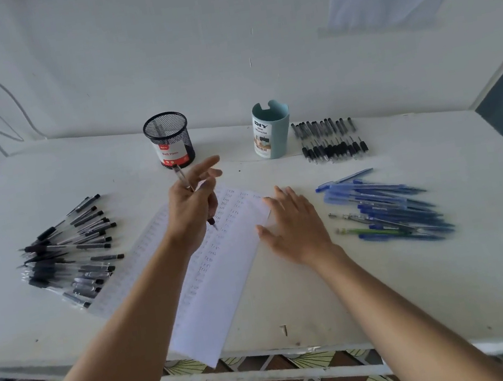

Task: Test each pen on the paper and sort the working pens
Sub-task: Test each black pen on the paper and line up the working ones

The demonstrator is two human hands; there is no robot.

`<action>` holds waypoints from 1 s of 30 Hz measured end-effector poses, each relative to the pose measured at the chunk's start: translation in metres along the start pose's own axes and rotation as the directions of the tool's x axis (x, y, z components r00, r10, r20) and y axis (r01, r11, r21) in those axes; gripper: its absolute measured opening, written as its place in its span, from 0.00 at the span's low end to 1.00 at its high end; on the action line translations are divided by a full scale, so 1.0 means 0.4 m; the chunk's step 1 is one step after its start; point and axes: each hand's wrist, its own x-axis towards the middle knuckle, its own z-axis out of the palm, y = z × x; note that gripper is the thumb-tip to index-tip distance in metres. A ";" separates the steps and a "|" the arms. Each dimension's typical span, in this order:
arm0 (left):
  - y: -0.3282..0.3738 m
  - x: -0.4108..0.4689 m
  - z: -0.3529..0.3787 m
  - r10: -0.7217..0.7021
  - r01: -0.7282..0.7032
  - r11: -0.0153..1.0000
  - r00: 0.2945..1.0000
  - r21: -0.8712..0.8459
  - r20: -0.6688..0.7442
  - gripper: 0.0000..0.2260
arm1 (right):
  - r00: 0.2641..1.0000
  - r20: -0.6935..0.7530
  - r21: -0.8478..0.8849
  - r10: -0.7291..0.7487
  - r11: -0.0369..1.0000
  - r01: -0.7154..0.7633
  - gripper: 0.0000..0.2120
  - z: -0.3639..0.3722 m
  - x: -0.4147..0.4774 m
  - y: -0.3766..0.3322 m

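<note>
Black pens (pixel 70 253): big fanned pile L of the paper (pixel 224 276), just beside its L edge. Whether tested or waiting, can't tell.

Mesh cup (pixel 169 140): upright, behind the paper's far L corner. Contents unclear through the mesh.

Left hand (pixel 190 206): over the paper's far half, pinching a clear pen (pixel 183 177), two fingers stuck out fwd. Tip points down at the sheet. Touching or just above: can't tell, bit blurred.

The paper lies diagonal on the table (pixel 420 279), near corner hanging over the front edge. Columns of small test marks cover most of the far and L parts, so lots of pens look done already. Near R part blank.

Right hand (pixel 294 226): fingers spread flat, pressing on the paper's R edge to steady it.

Teal cup (pixel 272 130): upright, behind the paper's far R corner, inside hidden.

Dark pens in neat rows (pixel 330 139): behind and R of the paper, well apart from it. Looks like a sorted batch.

Blue pens (pixel 390 208): loose pile R of the paper, near the right hand, a green one among them.

Est: well underway, mid-test on one pen now. Sorting it comes next, plus whichever pile isn't checked yet.
</note>
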 end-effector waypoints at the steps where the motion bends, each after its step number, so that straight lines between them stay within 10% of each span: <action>1: -0.006 0.006 0.005 -0.030 0.029 0.998 0.999 -0.052 -0.018 0.15 | 1.000 0.004 -0.010 -0.005 1.000 0.005 0.32 -0.002 -0.002 0.000; 7: -0.055 0.046 0.052 -0.144 0.148 0.984 0.989 -0.100 0.046 0.26 | 1.000 0.020 -0.029 -0.020 0.999 0.021 0.37 -0.002 -0.001 -0.001; 16: -0.089 0.103 0.124 -0.042 0.065 0.940 0.996 0.335 -0.075 0.07 | 0.999 0.039 -0.029 -0.034 0.999 0.035 0.34 -0.003 0.007 0.000; 30: -0.107 0.114 0.119 0.046 0.030 0.754 0.994 0.657 -0.097 0.12 | 0.998 -0.039 0.016 -0.048 0.999 0.048 0.43 0.015 0.010 0.010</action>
